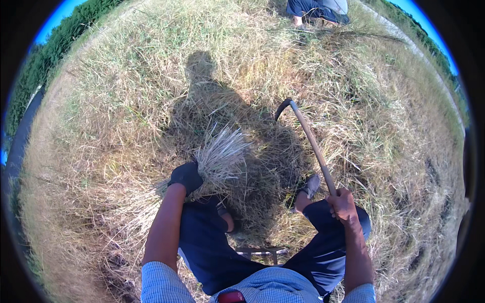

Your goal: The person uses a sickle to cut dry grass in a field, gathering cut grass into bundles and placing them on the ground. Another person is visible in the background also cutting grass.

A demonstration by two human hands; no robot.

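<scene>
My left hand [186, 177], in a dark glove, is closed around a bundle of dry grass stalks [223, 153]. The pale stalk ends fan out up and to the right; the rest of the bundle trails behind the fist to the lower left. Bare, my right hand [343, 204] grips the lower end of a long wooden handle [313, 146] above my right knee. At its far end sits a dark curved sickle blade [282, 108], pointing left and down, its tip close to the grass.
Dry and green grass [125, 102] covers the ground all around. Another person [318, 11] crouches at the top right. Under me is a low stool frame [261, 250]. A paved road [23, 130] runs along the left edge, with trees [72, 34] beyond.
</scene>
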